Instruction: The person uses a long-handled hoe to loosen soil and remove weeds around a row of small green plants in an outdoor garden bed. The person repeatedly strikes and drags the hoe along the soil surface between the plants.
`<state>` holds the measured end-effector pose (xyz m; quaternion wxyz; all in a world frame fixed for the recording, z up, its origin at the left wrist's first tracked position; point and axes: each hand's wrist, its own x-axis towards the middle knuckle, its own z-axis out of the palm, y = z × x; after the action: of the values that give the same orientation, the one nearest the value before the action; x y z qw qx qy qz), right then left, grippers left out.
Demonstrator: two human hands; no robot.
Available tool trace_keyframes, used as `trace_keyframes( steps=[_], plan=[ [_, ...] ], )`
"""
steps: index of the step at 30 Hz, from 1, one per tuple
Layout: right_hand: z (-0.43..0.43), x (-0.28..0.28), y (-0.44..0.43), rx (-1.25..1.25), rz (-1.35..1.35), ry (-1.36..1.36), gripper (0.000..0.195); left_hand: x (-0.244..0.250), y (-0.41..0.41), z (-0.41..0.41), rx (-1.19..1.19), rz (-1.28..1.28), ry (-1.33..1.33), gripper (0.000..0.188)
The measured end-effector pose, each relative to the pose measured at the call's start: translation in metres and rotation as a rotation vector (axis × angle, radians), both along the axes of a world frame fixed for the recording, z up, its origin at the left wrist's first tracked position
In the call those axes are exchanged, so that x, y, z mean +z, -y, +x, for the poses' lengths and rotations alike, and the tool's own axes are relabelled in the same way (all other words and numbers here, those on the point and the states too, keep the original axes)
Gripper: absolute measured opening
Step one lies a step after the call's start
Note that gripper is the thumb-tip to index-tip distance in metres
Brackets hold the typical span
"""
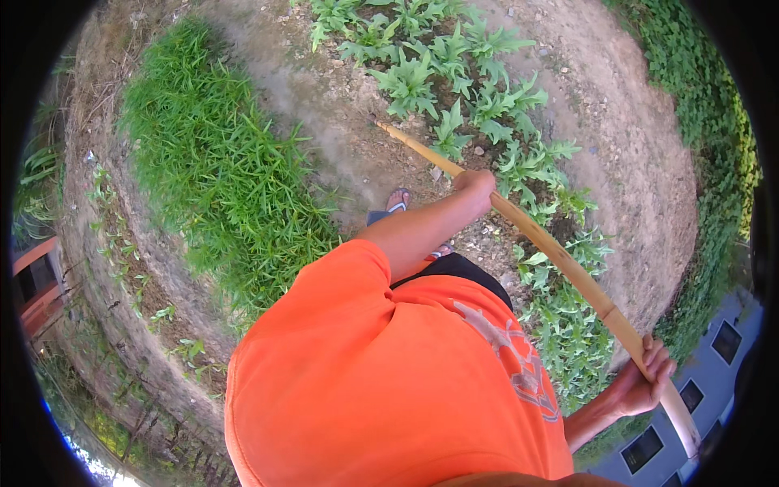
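My left hand (476,186) is closed around a long yellow bamboo pole (551,245), towards its thinner end. My right hand (648,377) grips the same pole nearer the thick end, at the lower right. The pole slants across the view, and its far tip lies over bare soil (359,146) beside leafy green plants (406,85). Whether anything is fixed at that tip is too small to tell. A sandalled foot (398,199) shows on the soil left of my left forearm; the other foot is mostly hidden behind my clothing.
A dense bed of narrow-leaved green plants (207,158) stands at the left. Jagged-leaved plants (572,341) continue below the pole at the right. Small seedlings (137,283) grow at the far left. Climbing foliage (700,103) and a grey building (715,371) line the right side.
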<state>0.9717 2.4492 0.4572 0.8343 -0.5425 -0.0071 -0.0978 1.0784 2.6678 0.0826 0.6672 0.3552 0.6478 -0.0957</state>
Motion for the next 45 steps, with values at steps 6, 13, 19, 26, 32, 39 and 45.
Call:
trace_keyframes(
  steps=[6, 13, 19, 26, 32, 39, 45],
  plan=[
    [0.005, 0.024, 0.003, 0.133, -0.018, 0.161, 0.028, 0.045, -0.022, -0.014, 0.225, -0.265, 0.259, 0.017],
    [0.004, -0.045, 0.004, 0.038, 0.04, 0.002, 0.025, 0.01, -0.058, 0.011, 0.06, 0.03, 0.117, 0.013],
    [-0.017, -0.044, 0.059, -0.204, 0.066, -0.072, 0.024, -0.059, 0.043, 0.006, -0.158, 0.109, -0.106, 0.023],
    [-0.018, -0.053, 0.08, -0.377, 0.208, -0.161, 0.026, 0.021, 0.023, -0.003, -0.233, 0.149, -0.042, 0.04],
    [-0.017, -0.062, 0.102, -0.582, 0.185, -0.337, 0.025, -0.066, 0.077, 0.015, -0.476, 0.097, -0.108, 0.045],
    [-0.014, -0.045, 0.095, -0.488, 0.138, -0.226, 0.026, 0.011, 0.052, 0.0, -0.384, 0.115, -0.009, 0.047],
    [-0.015, -0.046, 0.097, -0.636, 0.152, -0.307, 0.023, -0.006, 0.072, 0.009, -0.474, 0.145, -0.11, 0.047]
  ],
)
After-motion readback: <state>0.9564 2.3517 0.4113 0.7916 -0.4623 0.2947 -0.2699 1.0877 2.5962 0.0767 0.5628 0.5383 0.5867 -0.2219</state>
